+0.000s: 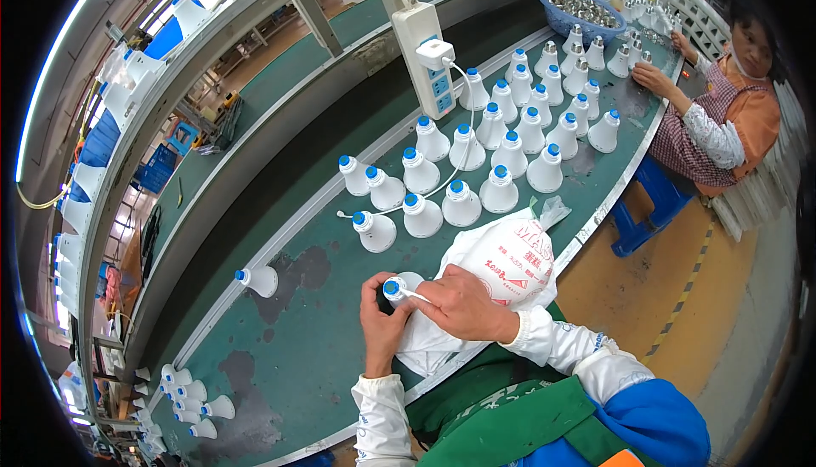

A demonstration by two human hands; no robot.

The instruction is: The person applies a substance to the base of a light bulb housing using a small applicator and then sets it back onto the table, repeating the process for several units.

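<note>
My left hand [382, 331] is closed round the side of a white cone-shaped bulb housing [409, 280] with a blue ring at its top. The housing's top tilts toward me. From the other side, my right hand [469, 305] pinches a thin white piece [417, 296] against the rim of that blue top; its exact kind is too small to make out. Beneath and beyond my right hand lies a white plastic bag [476, 250] with red print. Several similar white housings [375, 232] with blue tops stand upright just past the bag.
A green conveyor belt [323, 365] carries one housing [257, 281] lying on its side and a cluster of white cones [189, 395] at lower left. A power strip [425, 59] with a trailing white cable hangs beyond. Far right, a co-worker [722, 118] sits near a blue basket [580, 15] of metal parts.
</note>
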